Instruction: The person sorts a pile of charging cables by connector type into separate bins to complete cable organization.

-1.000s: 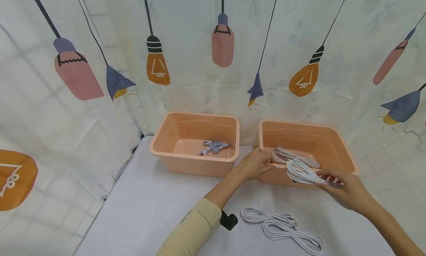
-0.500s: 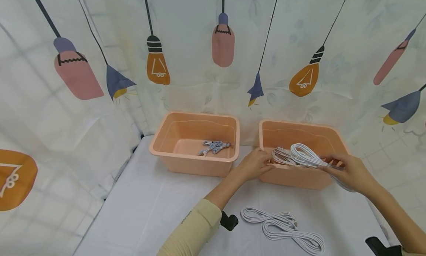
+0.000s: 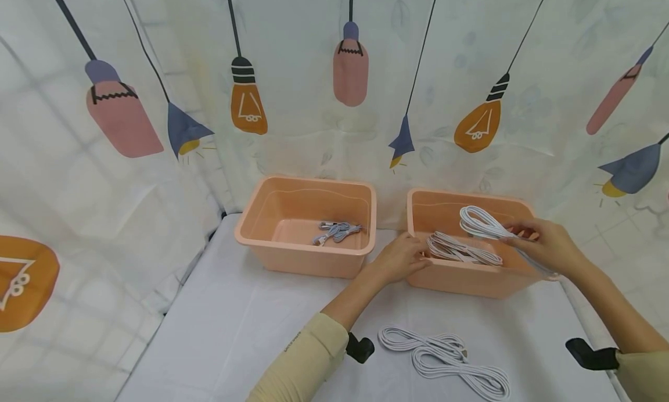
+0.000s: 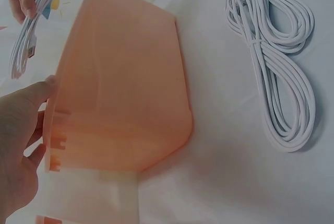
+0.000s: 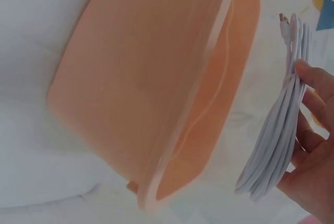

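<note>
My right hand [image 3: 549,246] pinches a tied bundle of white USB cable [image 3: 482,223] over the right-hand peach plastic bin [image 3: 470,283]. In the right wrist view a metal plug shows at one end of this cable [image 5: 276,125], and the thumb presses it against the fingers. On the bin's near left corner, my left hand [image 3: 398,258] grips the rim, thumb and fingers on either side of it in the left wrist view. Another coiled cable bundle [image 3: 460,250], white with a pinkish tint, lies inside that bin, toward the front wall.
A second peach bin [image 3: 305,264] stands to the left, with small grey cables [image 3: 338,231] inside. In front of the right bin, coiled white cable [image 3: 444,355] lies on the white-covered table [image 3: 251,326]. Behind the bins hangs a lamp-patterned curtain [image 3: 313,135].
My right hand has lifted and moved away from me with the white cable bundle, from the right bin's front rim to above its inside. The left hand has stayed on the rim.
</note>
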Demonstrator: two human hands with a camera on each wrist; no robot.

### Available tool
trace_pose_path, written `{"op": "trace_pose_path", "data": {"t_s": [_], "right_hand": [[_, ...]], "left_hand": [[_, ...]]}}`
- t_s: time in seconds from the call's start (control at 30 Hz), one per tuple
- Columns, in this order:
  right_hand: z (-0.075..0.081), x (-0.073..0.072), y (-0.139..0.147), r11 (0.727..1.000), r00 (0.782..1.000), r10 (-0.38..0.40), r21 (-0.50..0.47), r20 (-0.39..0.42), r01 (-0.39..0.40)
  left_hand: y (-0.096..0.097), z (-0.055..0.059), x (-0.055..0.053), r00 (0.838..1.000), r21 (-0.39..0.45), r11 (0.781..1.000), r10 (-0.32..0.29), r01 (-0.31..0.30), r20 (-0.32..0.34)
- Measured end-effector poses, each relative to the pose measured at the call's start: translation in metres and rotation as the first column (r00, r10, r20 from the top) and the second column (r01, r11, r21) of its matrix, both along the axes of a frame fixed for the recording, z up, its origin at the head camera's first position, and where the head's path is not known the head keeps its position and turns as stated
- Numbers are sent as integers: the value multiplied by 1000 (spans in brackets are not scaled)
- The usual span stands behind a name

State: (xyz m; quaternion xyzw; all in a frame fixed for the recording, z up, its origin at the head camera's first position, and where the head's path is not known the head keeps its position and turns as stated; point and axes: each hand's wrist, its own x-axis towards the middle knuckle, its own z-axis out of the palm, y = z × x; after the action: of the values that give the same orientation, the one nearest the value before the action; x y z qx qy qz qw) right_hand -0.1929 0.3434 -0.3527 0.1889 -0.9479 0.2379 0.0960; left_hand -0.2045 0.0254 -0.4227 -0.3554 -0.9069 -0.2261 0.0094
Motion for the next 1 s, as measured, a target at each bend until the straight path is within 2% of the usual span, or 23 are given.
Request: {"op": "trace_pose_path", "data": {"t_s": [0.3, 0.57, 1.0], "right_hand": [[5, -19, -3, 999, 998, -21, 31, 67, 19], [10, -36, -2, 997, 983, -44, 69, 178, 32], [17, -58, 4, 992, 964, -102, 91, 245, 82]], "left_hand": [[0, -2, -1, 1000, 1, 1000, 9, -9, 10], [1, 0, -1, 1000, -8, 1000, 6, -6, 12], [0, 1, 0, 1000, -18, 1000, 10, -10, -5]]}}
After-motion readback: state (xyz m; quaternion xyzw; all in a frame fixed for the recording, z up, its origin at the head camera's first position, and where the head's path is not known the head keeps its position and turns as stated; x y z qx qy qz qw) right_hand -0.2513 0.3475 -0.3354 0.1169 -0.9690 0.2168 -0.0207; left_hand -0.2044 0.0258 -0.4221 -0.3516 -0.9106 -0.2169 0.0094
